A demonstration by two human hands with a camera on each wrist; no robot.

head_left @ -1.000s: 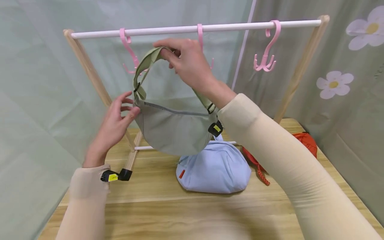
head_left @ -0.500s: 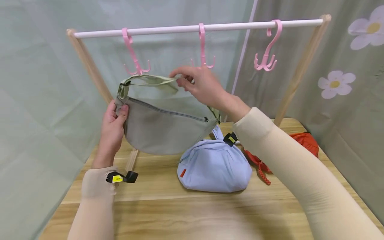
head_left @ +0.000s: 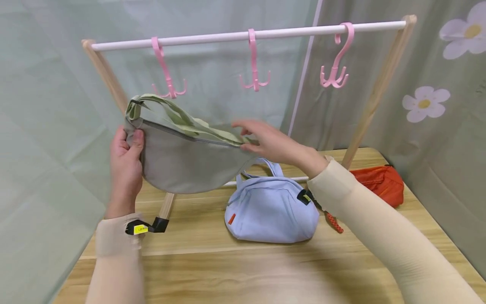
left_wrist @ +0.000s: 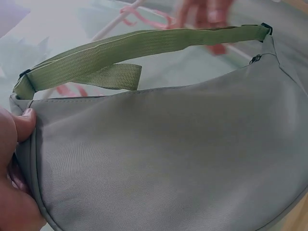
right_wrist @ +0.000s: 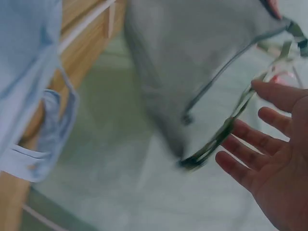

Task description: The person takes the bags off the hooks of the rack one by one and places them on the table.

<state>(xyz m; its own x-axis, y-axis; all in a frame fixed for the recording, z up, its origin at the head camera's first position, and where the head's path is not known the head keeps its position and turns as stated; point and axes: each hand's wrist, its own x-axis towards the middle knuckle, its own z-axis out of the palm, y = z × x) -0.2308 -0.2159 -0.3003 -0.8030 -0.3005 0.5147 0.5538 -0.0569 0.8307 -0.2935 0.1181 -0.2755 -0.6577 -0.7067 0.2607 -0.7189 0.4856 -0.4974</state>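
A grey half-moon shoulder bag (head_left: 193, 164) with a green webbing strap (left_wrist: 144, 44) is held up in front of the rack. My left hand (head_left: 127, 166) grips the bag's upper left corner, thumb on the near face. At the bag's right end is my right hand (head_left: 275, 145); in the right wrist view its fingers (right_wrist: 250, 139) are spread beside the strap, not curled round it. Whether the fingertips touch the strap is unclear. The bag's zipper (right_wrist: 226, 67) runs along its top edge, and the strap sags over it in the head view.
A wooden rack with a white rail (head_left: 212, 38) carries pink hooks at left (head_left: 165, 69), middle (head_left: 254, 63) and right (head_left: 336, 59). A light blue bag (head_left: 271, 211) stands on the wooden table (head_left: 190, 270). Behind my right forearm lies a red bag (head_left: 383, 183).
My right hand has let the raised strap drop and moved down to the bag's right end. The left hand has taken hold of the left corner, and the bag has shifted left.
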